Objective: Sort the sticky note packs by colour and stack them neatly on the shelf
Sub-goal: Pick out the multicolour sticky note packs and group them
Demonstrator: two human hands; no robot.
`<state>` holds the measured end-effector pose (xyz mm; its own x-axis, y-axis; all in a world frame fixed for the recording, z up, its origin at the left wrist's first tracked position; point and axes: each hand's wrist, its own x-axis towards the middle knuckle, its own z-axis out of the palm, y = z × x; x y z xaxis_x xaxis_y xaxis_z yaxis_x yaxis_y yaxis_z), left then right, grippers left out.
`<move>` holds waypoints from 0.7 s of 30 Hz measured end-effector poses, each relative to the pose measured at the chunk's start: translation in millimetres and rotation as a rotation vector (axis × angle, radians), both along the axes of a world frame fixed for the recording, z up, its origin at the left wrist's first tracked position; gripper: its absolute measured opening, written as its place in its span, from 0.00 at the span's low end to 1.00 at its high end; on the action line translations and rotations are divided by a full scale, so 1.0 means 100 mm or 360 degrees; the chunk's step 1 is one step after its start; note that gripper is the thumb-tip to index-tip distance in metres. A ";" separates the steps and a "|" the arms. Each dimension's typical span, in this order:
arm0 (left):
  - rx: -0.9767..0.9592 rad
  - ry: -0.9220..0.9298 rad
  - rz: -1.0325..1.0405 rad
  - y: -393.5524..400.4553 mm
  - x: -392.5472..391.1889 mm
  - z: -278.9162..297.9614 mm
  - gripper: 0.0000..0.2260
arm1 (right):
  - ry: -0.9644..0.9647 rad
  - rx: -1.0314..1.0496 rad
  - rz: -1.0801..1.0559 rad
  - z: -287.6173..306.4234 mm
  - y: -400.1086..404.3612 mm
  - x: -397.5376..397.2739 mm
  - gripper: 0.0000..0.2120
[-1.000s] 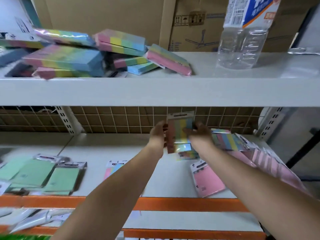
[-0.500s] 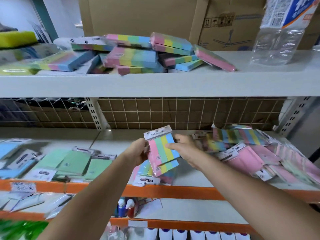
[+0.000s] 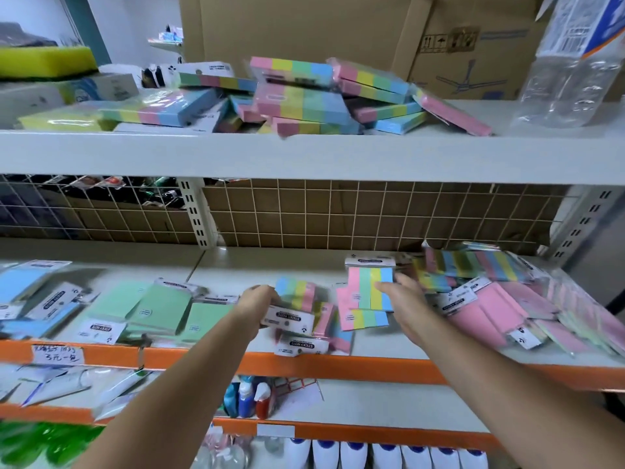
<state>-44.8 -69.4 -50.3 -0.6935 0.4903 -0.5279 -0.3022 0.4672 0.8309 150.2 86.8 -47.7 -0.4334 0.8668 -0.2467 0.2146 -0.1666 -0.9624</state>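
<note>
My left hand grips a multicolour sticky note pack by its white header, on top of a small stack of multicolour packs at the front of the middle shelf. My right hand holds a second multicolour striped pack upright just to the right, thumb across its front. Another striped pack lies beneath it. Green packs lie to the left, blue packs at the far left, pink packs to the right.
A loose heap of multicolour packs fills the shelf's back right corner. The top shelf carries thick multicolour note blocks, a clear plastic bottle, a cardboard box and a yellow sponge. A wire grid backs the middle shelf.
The packs held together between both hands have been split. My left hand brought one down onto the front stack; my right hand moved right with the other.
</note>
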 end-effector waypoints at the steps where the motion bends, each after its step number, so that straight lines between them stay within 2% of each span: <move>1: -0.0045 -0.0020 -0.0060 -0.01 0.01 -0.03 0.09 | -0.0011 -0.0008 -0.0027 -0.01 0.00 0.00 0.06; 4: -0.0098 -0.0091 -0.0194 -0.03 0.07 -0.11 0.08 | -0.0114 0.0005 -0.0023 -0.07 -0.01 -0.01 0.09; 6: -0.0119 -0.0101 -0.0253 -0.03 0.11 -0.13 0.07 | -0.0163 -0.0003 -0.0024 -0.09 -0.02 -0.04 0.07; 9: -0.0252 -0.0009 -0.0389 -0.03 0.14 -0.08 0.05 | -0.0207 -0.0030 -0.0018 -0.15 -0.05 -0.09 0.10; 11: -0.0413 0.0066 -0.0516 -0.04 0.16 -0.03 0.06 | -0.0202 -0.0061 -0.0006 -0.16 -0.09 -0.12 0.06; 14: -0.0602 0.0192 -0.0647 -0.03 0.18 0.04 0.08 | -0.0182 -0.0125 0.0004 -0.18 -0.15 -0.16 0.07; 17: -0.0731 0.0456 -0.0671 0.01 0.15 0.03 0.13 | -0.0199 -0.0153 -0.0017 -0.20 -0.20 -0.19 0.09; 21: -0.0670 0.0640 -0.0603 0.10 0.13 -0.11 0.25 | -0.0233 -0.0191 -0.0052 -0.27 -0.20 -0.18 0.08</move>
